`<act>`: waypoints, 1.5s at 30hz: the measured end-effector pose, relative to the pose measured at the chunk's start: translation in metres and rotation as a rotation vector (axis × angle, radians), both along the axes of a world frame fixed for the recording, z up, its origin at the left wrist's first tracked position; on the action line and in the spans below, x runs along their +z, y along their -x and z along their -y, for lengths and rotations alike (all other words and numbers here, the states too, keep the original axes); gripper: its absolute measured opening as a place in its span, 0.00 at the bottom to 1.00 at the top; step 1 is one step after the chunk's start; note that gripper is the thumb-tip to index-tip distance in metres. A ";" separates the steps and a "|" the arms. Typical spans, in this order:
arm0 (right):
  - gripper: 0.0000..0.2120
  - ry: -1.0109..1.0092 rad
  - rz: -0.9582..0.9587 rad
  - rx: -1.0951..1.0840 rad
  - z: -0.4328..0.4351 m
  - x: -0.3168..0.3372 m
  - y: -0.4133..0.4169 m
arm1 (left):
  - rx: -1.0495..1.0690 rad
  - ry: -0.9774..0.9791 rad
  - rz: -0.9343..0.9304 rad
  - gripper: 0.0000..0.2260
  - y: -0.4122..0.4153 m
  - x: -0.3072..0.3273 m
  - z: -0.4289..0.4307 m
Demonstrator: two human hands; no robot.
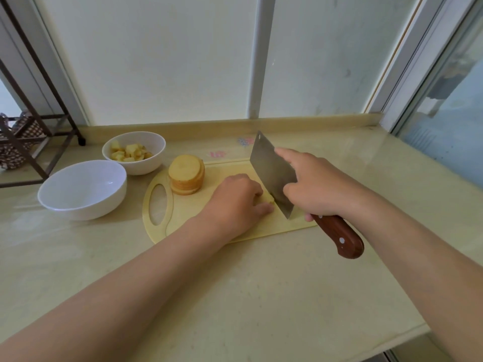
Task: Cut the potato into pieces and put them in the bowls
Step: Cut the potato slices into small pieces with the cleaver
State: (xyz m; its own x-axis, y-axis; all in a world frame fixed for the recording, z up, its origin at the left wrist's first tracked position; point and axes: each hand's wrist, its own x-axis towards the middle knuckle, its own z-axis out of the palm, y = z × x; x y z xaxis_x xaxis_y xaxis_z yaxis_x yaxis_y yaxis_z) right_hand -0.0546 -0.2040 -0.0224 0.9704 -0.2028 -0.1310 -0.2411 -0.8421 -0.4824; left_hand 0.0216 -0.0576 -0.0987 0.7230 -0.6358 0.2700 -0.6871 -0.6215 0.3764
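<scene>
Potato was being diced on the cutting board (183,215).
Off the board's left end stood an empty bowl (82,189); off its far-left corner, a bowl of cubes (133,152), likely kept close for loading. Over the board's middle, the right hand (318,186) gripped the cleaver (271,176), forefinger along the blade, apparently for steadiness. The left hand (235,202) curled onto the potato strip (269,198), pinning it. Stacked slices (186,177) waited at the board's far-left.

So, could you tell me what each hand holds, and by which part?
Right hand grips the cleaver by its wooden handle, forefinger on the blade; left hand pins a potato piece from above.
</scene>
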 end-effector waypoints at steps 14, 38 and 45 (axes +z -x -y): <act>0.30 -0.757 0.225 -0.188 0.090 -0.029 -0.021 | -0.002 0.121 -0.020 0.16 0.006 -0.008 -0.001; 0.32 -1.039 0.347 -0.210 0.114 -0.060 -0.048 | 0.114 -0.243 0.137 0.09 0.024 0.014 0.080; 0.32 -1.022 0.340 -0.215 0.116 -0.062 -0.051 | 0.062 -0.082 -0.023 0.05 0.009 0.031 0.032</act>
